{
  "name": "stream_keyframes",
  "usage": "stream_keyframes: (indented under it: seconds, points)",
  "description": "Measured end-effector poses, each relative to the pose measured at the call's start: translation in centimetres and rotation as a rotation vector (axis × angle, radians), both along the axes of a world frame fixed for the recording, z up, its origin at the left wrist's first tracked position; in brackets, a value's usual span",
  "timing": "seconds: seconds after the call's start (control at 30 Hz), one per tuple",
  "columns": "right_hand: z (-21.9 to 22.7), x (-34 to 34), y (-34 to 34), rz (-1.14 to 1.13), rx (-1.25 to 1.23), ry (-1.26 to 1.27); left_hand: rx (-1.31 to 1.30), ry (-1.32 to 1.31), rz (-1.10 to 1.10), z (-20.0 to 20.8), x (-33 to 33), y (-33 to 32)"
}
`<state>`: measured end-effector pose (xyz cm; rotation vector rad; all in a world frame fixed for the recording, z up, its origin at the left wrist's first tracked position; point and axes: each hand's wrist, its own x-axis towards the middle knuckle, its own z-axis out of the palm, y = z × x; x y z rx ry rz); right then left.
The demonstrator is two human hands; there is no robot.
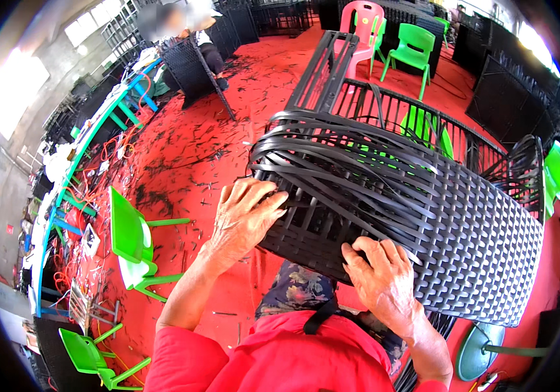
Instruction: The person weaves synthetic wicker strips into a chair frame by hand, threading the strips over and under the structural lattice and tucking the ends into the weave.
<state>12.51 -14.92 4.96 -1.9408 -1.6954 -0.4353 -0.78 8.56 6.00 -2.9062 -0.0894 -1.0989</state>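
A black woven panel (482, 242) of flat plastic strips lies across a dark frame in front of me. Its right part is woven tightly, while long loose strips (345, 140) loop back over its far left part. My left hand (246, 212) is at the panel's left end, thumb and fingers bent together on a black strip. At the near edge my right hand (384, 274) curls its fingers onto a strip beside the finished weave. Both strips are partly hidden by my fingers. Between the hands, bare dark slats of the frame (319, 225) show.
Green chairs (133, 238) stand on the red floor at left. A pink chair (361, 29) stands at the far side. Strip scraps litter the floor (195, 150). A cluttered blue-edged table (80, 144) runs along the left. Another person (198, 49) is at the back. A round green base (480, 351) stands near right.
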Motion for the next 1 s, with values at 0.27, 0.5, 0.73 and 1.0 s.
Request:
stream_keyframes:
  seconds: [0.27, 0.5, 0.73, 1.0]
  points:
    - [-0.3, -0.5, 0.4, -0.047, -0.001, -0.025, -0.322, -0.107, 0.098, -2.0, -2.2, 2.1]
    - [-0.3, -0.7, 1.1, -0.079, -0.006, -0.042, -0.562, -0.135, 0.135, -2.2, -2.2, 5.4]
    - [-0.7, -0.8, 1.1, -0.095, 0.033, -0.097, -0.855, -0.058, 0.220, -2.2, -2.5, 7.2]
    - [-0.9, -1.6, 0.5, -0.090, 0.016, -0.068, -0.201, -0.276, 0.407, -3.6, -2.7, 10.3]
